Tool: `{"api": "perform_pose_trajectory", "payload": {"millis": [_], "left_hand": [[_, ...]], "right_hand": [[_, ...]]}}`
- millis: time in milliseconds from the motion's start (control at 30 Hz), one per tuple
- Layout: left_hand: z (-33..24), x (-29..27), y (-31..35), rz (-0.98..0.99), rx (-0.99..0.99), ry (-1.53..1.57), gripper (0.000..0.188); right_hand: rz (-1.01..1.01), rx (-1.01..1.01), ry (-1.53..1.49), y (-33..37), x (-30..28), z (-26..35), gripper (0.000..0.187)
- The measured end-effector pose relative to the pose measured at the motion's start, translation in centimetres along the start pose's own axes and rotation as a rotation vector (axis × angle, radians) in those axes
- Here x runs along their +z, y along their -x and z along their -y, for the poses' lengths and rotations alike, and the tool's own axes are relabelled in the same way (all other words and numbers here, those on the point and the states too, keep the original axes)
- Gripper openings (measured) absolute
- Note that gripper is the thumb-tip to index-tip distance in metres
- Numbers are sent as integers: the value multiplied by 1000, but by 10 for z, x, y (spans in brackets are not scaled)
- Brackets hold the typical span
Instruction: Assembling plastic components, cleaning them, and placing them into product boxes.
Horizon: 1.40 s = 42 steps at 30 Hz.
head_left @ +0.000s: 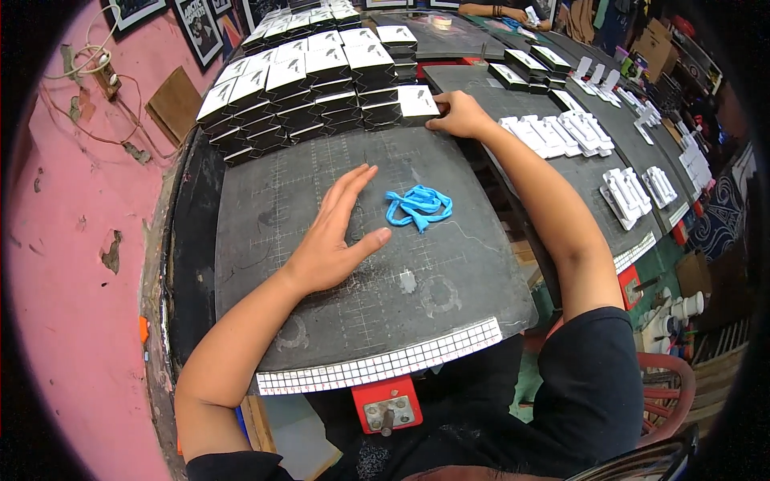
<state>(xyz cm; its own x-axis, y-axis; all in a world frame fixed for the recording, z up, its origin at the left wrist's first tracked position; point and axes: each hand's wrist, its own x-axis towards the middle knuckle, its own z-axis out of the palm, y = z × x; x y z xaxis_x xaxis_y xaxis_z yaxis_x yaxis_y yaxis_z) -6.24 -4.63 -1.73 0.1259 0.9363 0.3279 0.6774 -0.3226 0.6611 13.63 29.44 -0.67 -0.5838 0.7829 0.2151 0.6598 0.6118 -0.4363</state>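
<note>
My right hand [464,115] reaches to the front right end of the stacked boxes. Its thumb and fingers grip the right end of a small white-topped box with black sides [417,102]. My left hand [330,240] is over the dark mat [257,208], fingers stretched out and thumb spread, holding nothing. To the right of it lies a crumpled loop of blue cloth [419,208], touched by neither hand. Whether my left hand touches the mat I cannot tell.
Many similar boxes [287,74] are stacked at the back. White moulded trays [553,135] lie on the right-hand table, with more boxes [525,62] behind them. A pink wall [72,264] borders the left. Another person's arm [501,11] is at the far table.
</note>
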Motion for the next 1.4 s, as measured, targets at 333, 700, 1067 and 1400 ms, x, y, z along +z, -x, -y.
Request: {"api": "perform_pose_trajectory", "payload": {"millis": [333,700,1067,1400], "left_hand": [[-6,-1,1,-82,145,-92,70],[-210,-34,44,245,312,1039,47],[-206,-11,21,558,585,1059,33],[-126,28,36,781,352,443,99]], "right_hand": [[-168,-7,-103,-11,13,1,58],[-191,-257,81,72,-24,53,71],[54,-334,59,241,-121,47,64],[-600,139,102,319,-276,-159,28]]}}
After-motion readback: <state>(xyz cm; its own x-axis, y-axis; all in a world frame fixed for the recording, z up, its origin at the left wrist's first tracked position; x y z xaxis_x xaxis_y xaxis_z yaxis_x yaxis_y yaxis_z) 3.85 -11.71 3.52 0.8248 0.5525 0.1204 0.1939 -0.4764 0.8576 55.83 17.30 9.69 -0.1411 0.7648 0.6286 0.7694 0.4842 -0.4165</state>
